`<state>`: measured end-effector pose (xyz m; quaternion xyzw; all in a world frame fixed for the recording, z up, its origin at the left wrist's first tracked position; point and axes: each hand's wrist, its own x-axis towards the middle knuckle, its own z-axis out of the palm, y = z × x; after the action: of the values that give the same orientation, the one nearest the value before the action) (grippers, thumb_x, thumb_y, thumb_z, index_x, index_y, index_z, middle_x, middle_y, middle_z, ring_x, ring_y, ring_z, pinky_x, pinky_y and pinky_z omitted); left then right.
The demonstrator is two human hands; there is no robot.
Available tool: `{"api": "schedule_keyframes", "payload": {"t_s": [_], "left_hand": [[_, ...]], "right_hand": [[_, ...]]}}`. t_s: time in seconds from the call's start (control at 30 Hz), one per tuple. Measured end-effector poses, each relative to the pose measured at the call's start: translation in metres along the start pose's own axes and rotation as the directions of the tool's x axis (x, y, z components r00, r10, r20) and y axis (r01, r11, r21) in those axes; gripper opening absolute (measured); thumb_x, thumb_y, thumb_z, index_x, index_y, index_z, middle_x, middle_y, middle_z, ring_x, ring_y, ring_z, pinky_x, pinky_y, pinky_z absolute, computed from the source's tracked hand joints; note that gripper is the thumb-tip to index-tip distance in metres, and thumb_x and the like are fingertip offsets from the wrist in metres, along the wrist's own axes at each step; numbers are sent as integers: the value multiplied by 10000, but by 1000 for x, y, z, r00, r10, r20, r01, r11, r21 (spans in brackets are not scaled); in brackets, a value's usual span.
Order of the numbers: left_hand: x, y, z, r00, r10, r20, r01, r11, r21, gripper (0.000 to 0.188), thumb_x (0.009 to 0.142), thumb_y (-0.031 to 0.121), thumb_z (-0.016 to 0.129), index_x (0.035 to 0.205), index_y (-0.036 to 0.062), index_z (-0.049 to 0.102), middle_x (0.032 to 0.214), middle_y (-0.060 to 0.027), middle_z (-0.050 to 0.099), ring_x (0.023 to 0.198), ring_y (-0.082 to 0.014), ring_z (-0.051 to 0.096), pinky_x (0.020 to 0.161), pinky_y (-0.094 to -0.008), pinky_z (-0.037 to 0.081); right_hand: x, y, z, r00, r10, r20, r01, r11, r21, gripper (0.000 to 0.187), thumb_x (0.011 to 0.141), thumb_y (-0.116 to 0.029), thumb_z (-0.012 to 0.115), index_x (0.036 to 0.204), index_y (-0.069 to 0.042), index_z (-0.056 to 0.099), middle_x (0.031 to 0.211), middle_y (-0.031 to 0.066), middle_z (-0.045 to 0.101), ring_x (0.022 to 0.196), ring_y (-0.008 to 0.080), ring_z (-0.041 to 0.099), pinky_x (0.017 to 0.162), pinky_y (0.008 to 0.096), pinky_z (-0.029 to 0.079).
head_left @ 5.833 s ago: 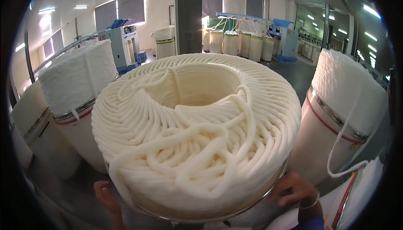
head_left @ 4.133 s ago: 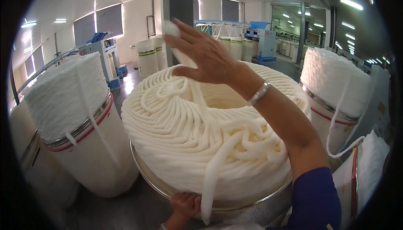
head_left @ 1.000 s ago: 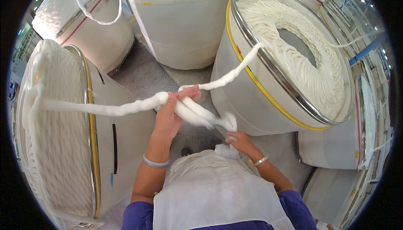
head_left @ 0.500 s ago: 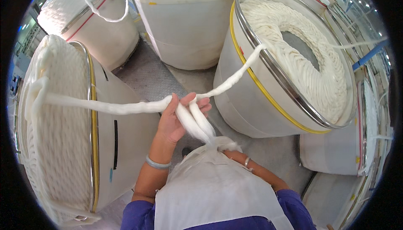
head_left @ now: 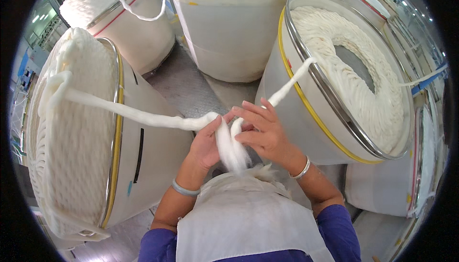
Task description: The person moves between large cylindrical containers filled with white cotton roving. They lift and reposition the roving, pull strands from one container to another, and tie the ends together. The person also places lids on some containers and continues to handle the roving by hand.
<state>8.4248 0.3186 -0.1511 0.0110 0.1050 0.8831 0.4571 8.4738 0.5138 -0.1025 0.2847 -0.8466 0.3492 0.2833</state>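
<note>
A thick white fibre sliver runs from the coils in the left can to my left hand. My left thumb and fingers are closed on it. Another sliver comes over the rim of the right can and passes behind my right hand. The right thumb and fingers pinch this strand beside the left hand, with some fingertips raised. Two loose, frayed sliver ends hang side by side between my hands, above the white apron.
A tall can with a red band stands ahead, and another white can at the far left has a sliver draped over it. More cans line the right side. Grey floor shows between them.
My right hand has come up from beside the apron and now grips the right sliver next to my left hand. The left hand keeps its hold. The view has shifted slightly.
</note>
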Motion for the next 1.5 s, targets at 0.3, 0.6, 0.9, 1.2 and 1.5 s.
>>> {"api": "schedule_keyframes", "payload": {"t_s": [0.3,0.6,0.9,1.2,1.5], "left_hand": [[-14,6,-18,835,274,-477,-219,961,168,124,969,182,536,1017,68,545,1138,-233,612,1155,-397,563,966,-494,483],[-9,-19,-10,758,520,-395,-352,834,424,618,778,-149,513,1328,40,304,1299,-234,484,1222,-351,523,1003,-451,485],[-15,-24,6,893,423,-150,-432,901,-30,670,830,-50,462,1454,91,263,1442,-246,383,1324,-331,422,1127,-455,339],[0,-40,4,882,426,-203,-329,863,383,760,795,-34,441,1503,123,215,1465,-218,370,1333,-320,417,1122,-446,347],[-1,-21,8,911,372,-181,-326,915,239,681,931,286,590,1496,156,233,1473,-212,350,1354,-358,364,1131,-517,294]], "right_hand": [[-23,23,-15,741,631,231,-306,12,952,137,904,-104,586,1026,-42,600,764,39,608,521,109,524,465,281,473],[-28,22,48,789,508,346,-610,577,544,117,858,-134,695,822,-28,659,768,-7,609,643,49,504,564,220,401],[-29,27,38,653,700,289,-647,318,693,114,812,-69,731,762,-8,649,702,-6,619,648,48,539,573,209,419],[-25,6,49,688,716,120,-540,394,744,221,804,1,704,998,-15,599,932,35,638,776,49,588,673,217,488],[3,-59,-105,918,250,-307,-201,962,183,389,748,-163,712,1098,-24,610,1053,125,636,980,280,597,875,398,464]]}}
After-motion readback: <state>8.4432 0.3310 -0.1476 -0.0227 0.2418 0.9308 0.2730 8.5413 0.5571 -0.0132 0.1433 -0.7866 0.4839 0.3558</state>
